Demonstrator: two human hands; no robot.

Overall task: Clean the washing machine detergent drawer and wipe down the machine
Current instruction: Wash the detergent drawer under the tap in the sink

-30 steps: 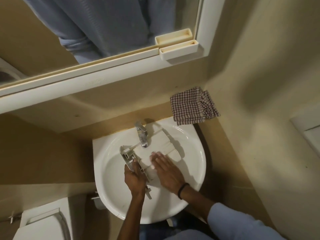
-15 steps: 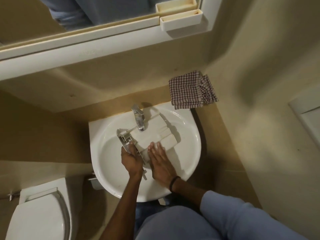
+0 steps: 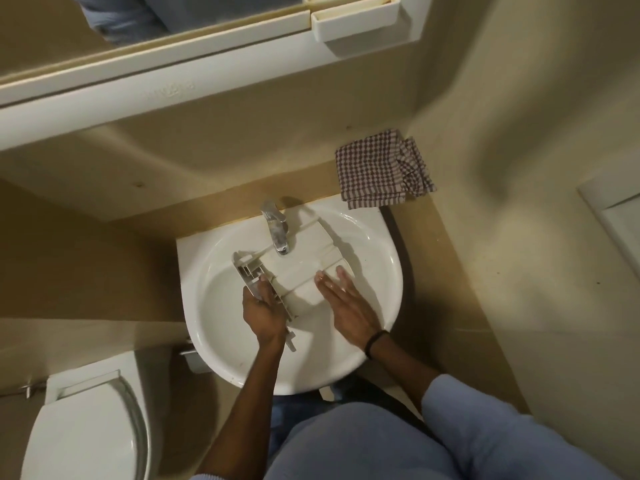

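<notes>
Drawer: the detergent drawer point(image 3: 304, 271) lies tilted in the sink point(image 3: 225, 323), its far end right under the tap point(image 3: 277, 230) and its front panel down-left of the tap. I judge it sits there so water from the spout can fall straight onto it.
Left hand: my left hand point(image 3: 263, 306), below and left of the tap, has its fingers curled round the front panel. I judge this grip stops the drawer sliding down the bowl.
Right hand: my right hand point(image 3: 346, 303), below and right of the tap, lies flat and wide with straight fingers on the drawer's pale body. That looks to me like the way to rub residue off by palm.
Water: I cannot tell whether the tap is running.
Cloth: a folded checked cloth point(image 3: 377, 168) rests on the surface point(image 3: 446, 244) behind and right of the tap, its near edge touching the sink's rim. I judge it is parked there to stay dry for wiping the machine.
Machine: not in view.
Count: one drawer, one tap, one sink, one cloth, two hands, one dark wristband point(image 3: 375, 341) on my right wrist, and one toilet point(image 3: 86, 427) well down-left of the tap.
</notes>
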